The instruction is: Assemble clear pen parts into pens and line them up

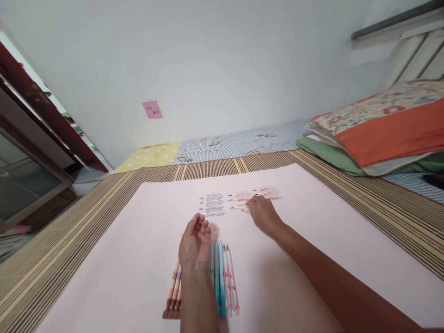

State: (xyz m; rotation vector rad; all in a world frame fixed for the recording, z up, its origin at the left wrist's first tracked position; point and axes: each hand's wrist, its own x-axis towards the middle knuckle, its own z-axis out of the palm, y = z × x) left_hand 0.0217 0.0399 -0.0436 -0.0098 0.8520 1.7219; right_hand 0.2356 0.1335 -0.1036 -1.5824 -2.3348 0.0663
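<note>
On a pale pink sheet (312,240) lie several pen parts. My right hand (262,213) reaches forward, its fingers closed down on a group of pink-patterned pen refills (263,191). To their left lies a row of clear caps or refills (212,205). My left hand (195,242) hovers palm up, fingers loosely curled, holding nothing. Under and beside its wrist lie teal pens (218,277), clear pink-patterned pens (231,280) and orange-patterned pens (174,296).
The sheet lies on a striped woven mat (52,259) on a bed. Folded bedding and an orange pillow (385,129) are stacked at the right. A white wall with a pink sticky note (152,109) stands behind. A dark cabinet (31,152) is at the left.
</note>
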